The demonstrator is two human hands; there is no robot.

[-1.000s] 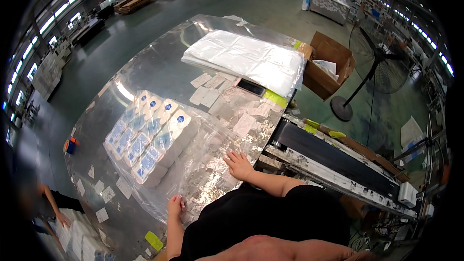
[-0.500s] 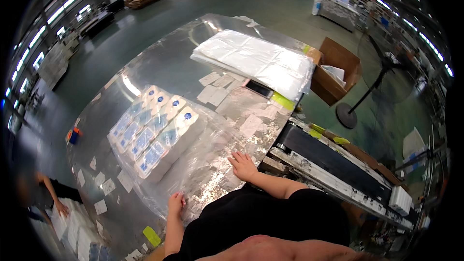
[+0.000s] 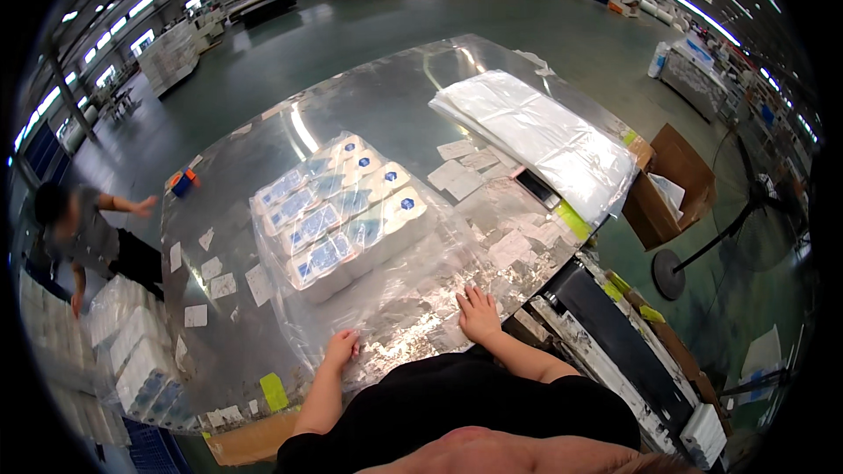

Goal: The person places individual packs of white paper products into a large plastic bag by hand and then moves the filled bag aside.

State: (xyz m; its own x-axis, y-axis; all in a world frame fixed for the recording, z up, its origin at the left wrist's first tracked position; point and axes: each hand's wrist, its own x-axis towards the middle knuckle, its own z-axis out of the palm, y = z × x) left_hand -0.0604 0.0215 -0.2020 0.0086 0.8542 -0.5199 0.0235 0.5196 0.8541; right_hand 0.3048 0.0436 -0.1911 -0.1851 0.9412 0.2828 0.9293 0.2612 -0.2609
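Note:
A clear plastic bag point(image 3: 386, 285) lies on the metal table, with several paper-wrapped packs point(image 3: 329, 206) inside in rows. They are white and pale blue with dark blue marks. My right hand point(image 3: 479, 316) rests flat, fingers spread, on the worn, shiny near part of the table, right of the bag. My left hand point(image 3: 342, 348) is at the table's near edge beside the bag's loose near end. Its fingers are curled, and whether they hold a bit of film is hidden.
A stack of clear bags point(image 3: 544, 140) and a phone point(image 3: 536, 187) lie far right on the table point(image 3: 237, 167). A conveyor point(image 3: 615, 325) runs off at right, near a cardboard box point(image 3: 672, 193) and a fan point(image 3: 672, 272). At left, a co-worker point(image 3: 92, 237) stands by wrapped packs point(image 3: 136, 347).
The view has swung left, so the table sits further right in it. Both my hands keep about the same places. The co-worker's hand has left the wrapped packs, and an arm is now stretched out.

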